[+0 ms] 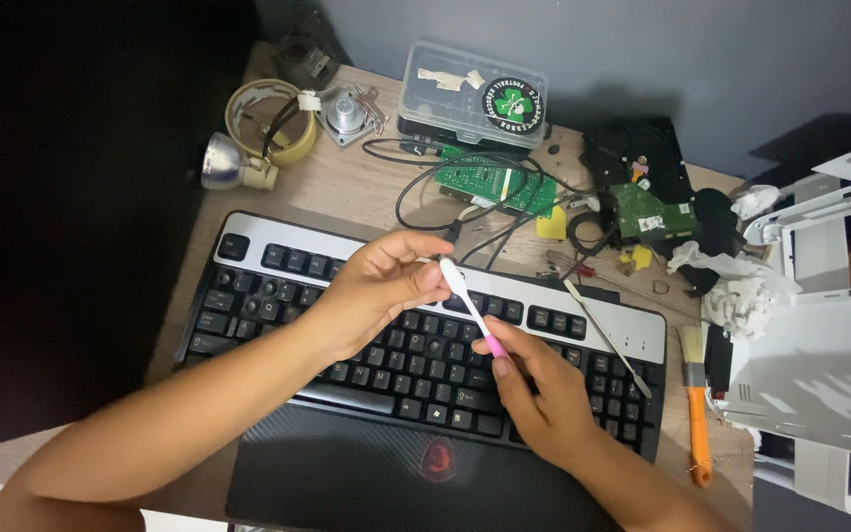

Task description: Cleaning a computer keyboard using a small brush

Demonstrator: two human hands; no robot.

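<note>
Toothbrush (471,307), white with a pink handle, is pinched by both hands, left (378,291) and right (536,389), above the black keyboard (278,296).

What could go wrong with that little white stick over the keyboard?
1. Both hands pinch the thin stick, left hand at the white end and right hand at the pink end; it might bend or snap.
2. If it slips, it could fall between the keys of the keyboard.
3. The metal tool lying on the keys could get knocked off.
</note>
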